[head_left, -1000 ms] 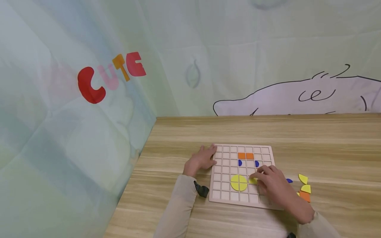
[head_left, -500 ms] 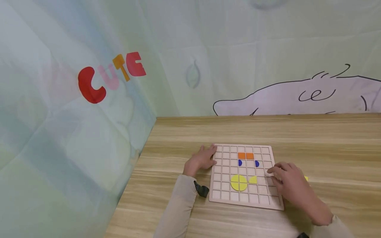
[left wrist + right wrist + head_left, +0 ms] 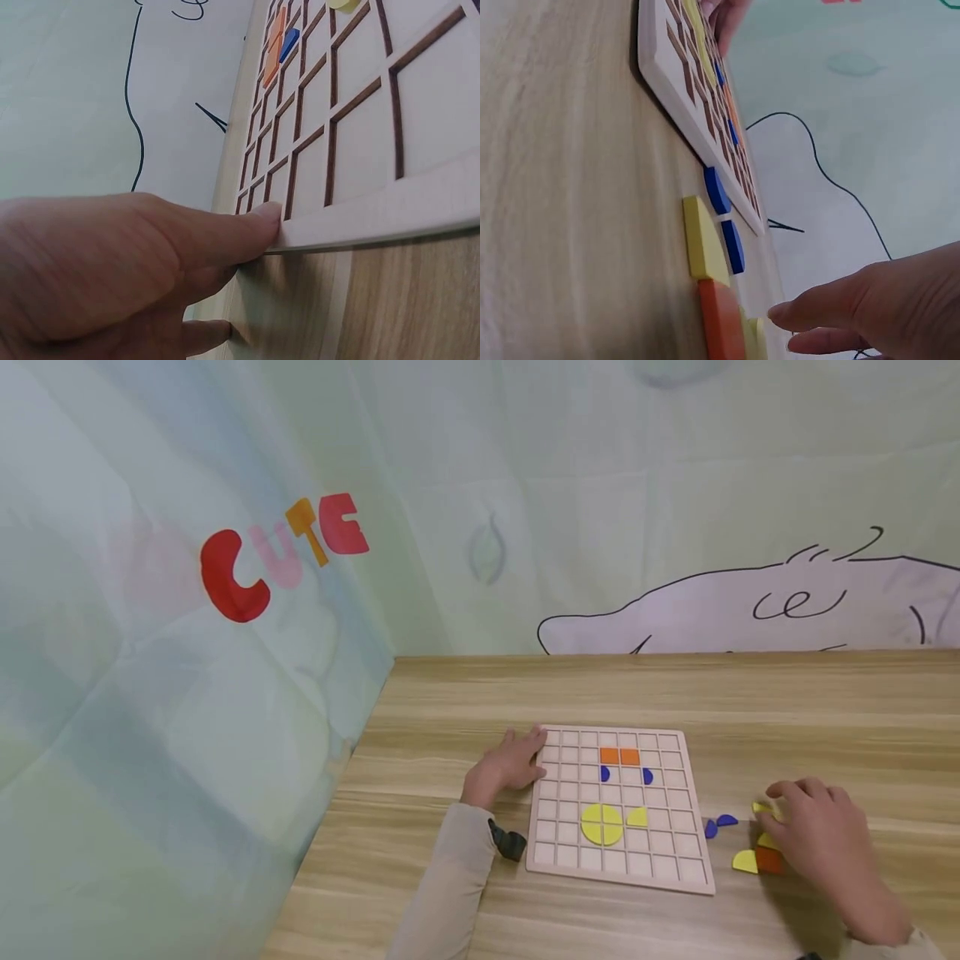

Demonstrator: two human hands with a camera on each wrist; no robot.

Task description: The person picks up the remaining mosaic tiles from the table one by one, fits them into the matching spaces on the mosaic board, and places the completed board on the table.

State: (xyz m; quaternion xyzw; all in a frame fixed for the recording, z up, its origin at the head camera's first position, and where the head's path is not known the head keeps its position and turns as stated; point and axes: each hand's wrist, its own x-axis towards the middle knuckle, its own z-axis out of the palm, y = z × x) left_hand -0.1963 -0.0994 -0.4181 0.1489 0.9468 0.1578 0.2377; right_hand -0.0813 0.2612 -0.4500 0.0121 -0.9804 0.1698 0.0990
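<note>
The left hand (image 3: pixel 504 768) rests at the left edge of a pale wooden grid board (image 3: pixel 551 860). One fingertip lies on the board's rim, as the left wrist view shows. On the board are two orange squares (image 3: pixel 619 757), two blue half-round pieces (image 3: pixel 648 776), a yellow circle of quarter pieces (image 3: pixel 602 824) and a single yellow quarter piece (image 3: pixel 637 817). Off to the right, the right hand (image 3: pixel 821 831) reaches over loose pieces, its fingertips at a yellow quarter piece (image 3: pixel 765 809). In the right wrist view, nothing shows between thumb and finger.
Two blue half-round pieces (image 3: pixel 726 820) lie beside the board's right edge. Another yellow quarter piece (image 3: pixel 745 861) touches an orange square (image 3: pixel 768 860), partly covered by the right hand. Behind the wooden table (image 3: pixel 465 693) hangs a printed cloth backdrop (image 3: pixel 450 527).
The right hand has let go of the single yellow quarter piece on the board and moved right to the loose pieces. The left hand stays at the board's edge.
</note>
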